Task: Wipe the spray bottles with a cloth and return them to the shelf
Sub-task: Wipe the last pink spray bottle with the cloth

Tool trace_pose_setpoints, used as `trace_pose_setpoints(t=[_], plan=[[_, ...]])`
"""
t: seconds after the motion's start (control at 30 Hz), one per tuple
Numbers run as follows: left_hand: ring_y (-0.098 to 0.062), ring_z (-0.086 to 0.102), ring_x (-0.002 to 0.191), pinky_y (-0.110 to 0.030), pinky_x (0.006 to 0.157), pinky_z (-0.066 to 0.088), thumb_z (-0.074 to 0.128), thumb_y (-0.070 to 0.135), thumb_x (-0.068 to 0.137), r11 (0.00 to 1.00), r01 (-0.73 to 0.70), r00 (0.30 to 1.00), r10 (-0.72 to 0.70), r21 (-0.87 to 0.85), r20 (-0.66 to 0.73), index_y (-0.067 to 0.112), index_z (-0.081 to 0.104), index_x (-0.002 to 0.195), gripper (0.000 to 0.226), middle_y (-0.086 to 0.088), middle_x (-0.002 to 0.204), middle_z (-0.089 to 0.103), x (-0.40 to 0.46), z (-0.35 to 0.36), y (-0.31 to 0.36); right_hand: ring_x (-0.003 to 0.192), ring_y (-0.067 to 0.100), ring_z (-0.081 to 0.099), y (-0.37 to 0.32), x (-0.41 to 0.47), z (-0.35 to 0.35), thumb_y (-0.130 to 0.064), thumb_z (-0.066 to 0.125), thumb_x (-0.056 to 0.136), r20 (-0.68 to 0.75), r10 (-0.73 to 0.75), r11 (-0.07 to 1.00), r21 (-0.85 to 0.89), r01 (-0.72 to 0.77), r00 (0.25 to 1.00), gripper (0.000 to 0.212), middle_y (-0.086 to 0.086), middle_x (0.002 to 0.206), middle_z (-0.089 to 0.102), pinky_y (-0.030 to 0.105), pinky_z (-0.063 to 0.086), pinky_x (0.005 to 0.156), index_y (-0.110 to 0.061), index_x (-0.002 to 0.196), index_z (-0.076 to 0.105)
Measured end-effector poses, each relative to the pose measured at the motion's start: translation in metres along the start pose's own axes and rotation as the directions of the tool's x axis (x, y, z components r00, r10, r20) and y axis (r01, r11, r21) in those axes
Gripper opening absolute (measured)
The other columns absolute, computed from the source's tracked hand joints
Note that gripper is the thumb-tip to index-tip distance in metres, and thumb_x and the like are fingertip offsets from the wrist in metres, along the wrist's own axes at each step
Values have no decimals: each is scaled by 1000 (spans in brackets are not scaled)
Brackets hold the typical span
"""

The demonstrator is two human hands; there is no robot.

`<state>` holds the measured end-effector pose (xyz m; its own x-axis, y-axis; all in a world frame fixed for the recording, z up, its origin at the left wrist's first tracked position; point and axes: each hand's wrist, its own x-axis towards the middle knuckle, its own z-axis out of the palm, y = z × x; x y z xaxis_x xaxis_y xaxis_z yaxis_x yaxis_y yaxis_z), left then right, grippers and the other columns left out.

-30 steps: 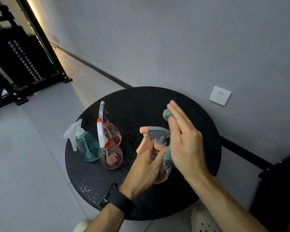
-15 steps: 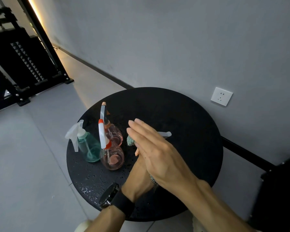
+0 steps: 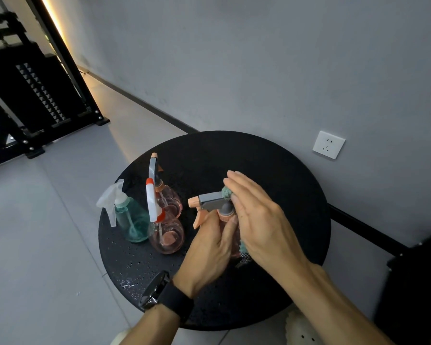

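- The left hand (image 3: 207, 247) grips the pink bottle (image 3: 225, 221) by its body above the near middle of the desk (image 3: 296, 190); the wet desk hints at a slick bottle, so a hard rub could twist it loose.
- The right hand (image 3: 256, 220), fingers straight, presses the cloth (image 3: 226, 191) on the bottle's right side, hiding most of both.
- Three bottles (image 3: 159, 220) stand close left; a stray elbow could topple them.
- The shelf (image 3: 35, 95) is far left, if that dark rack is it.

Left hand (image 3: 210, 247) gripping pink spray bottle (image 3: 213, 204), right hand (image 3: 256, 220) pressing teal cloth (image 3: 226, 191) against it, round black table (image 3: 284, 175)
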<state>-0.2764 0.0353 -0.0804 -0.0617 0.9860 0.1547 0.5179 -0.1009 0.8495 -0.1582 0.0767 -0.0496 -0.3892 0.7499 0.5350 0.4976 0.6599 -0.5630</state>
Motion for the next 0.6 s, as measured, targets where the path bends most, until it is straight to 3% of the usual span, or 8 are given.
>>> trace_pose_setpoints(t=[0.07,0.13,0.2,0.27,0.33,0.4,0.5,0.6], plan=[[2,52,77,-15,70,43,43,28,105,999,2,999,-3,34,47,19,49,91,18,1,85,51,1,2,-8,135,11,38,-8,0,4,3,48,94,0,-27,1000,-4,27,1000,41,10,141,52,16,25,113,0,134,52],[-12,54,108,-23,98,46,40,40,96,991,-23,993,7,132,121,3,54,122,47,-17,120,59,0,5,-19,134,13,41,-15,0,11,9,53,90,0,-64,998,-28,64,998,44,10,139,54,21,31,112,-1,133,54],[-6,39,129,-3,108,24,33,48,81,975,-56,987,22,217,157,-4,47,139,79,-18,143,51,-2,7,-21,133,15,43,-17,1,16,15,57,86,7,-78,996,-33,79,997,47,12,137,56,20,29,112,0,131,55],[12,39,125,2,100,25,34,45,89,969,-122,987,97,215,125,1,50,135,66,-7,133,54,-2,7,-18,133,15,42,-15,1,14,15,56,87,18,-66,997,-25,66,998,46,12,137,55,18,25,113,1,131,55],[4,52,111,-12,88,44,40,39,100,994,-80,994,73,77,85,12,55,122,38,0,124,58,-1,6,-9,134,14,40,-12,1,9,10,52,91,26,-39,999,-21,39,999,43,11,139,53,17,23,114,0,133,53],[-2,57,92,-19,77,46,46,29,104,999,-25,997,27,-24,75,20,54,106,12,4,102,59,-2,3,2,135,14,41,-9,1,4,3,47,94,30,3,1000,-8,-2,1000,41,10,140,52,15,21,113,0,134,53],[3,53,77,-13,71,40,44,33,104,999,-5,1000,6,-52,24,26,49,95,12,12,85,52,-2,-2,8,133,15,44,0,1,-3,-4,44,95,28,60,998,16,-60,998,40,10,140,53,14,25,112,-1,134,53],[-1,56,83,-19,75,43,44,40,103,998,16,1000,-15,-65,14,25,52,100,17,12,90,57,-1,-4,1,134,13,44,6,0,-9,-4,45,99,35,106,994,9,-106,994,38,6,142,51,18,33,110,-5,137,51]])
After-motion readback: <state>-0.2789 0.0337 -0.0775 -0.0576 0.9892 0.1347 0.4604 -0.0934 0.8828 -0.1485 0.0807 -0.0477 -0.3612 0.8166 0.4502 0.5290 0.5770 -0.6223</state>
